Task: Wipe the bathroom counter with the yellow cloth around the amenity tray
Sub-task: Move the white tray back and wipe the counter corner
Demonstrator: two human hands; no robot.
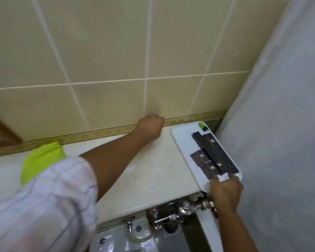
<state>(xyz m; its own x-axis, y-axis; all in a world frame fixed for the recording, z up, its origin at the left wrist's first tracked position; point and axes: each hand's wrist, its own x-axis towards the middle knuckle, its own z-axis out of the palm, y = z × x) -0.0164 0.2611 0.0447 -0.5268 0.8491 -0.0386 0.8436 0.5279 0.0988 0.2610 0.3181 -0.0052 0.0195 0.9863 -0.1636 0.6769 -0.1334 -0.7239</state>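
Note:
The yellow cloth [42, 160] lies bunched on the beige counter [153, 171] at the left, partly hidden by my striped sleeve; neither hand touches it. My left hand [150, 127] reaches across to the back of the counter, its fingers curled into a fist against the patterned wall border, with nothing visible in it. The white amenity tray [182, 140] sits at the counter's right end, carrying dark brown packets [213, 157] and a small green item [201, 126] at its far end. My right hand [225, 190] grips the tray's near edge.
A beige tiled wall [116, 51] rises behind the counter. A pale curtain [280, 124] hangs close on the right beside the tray. Chrome pipes and valves [187, 210] sit below the counter's front edge. A wooden frame corner [2, 131] shows at the left.

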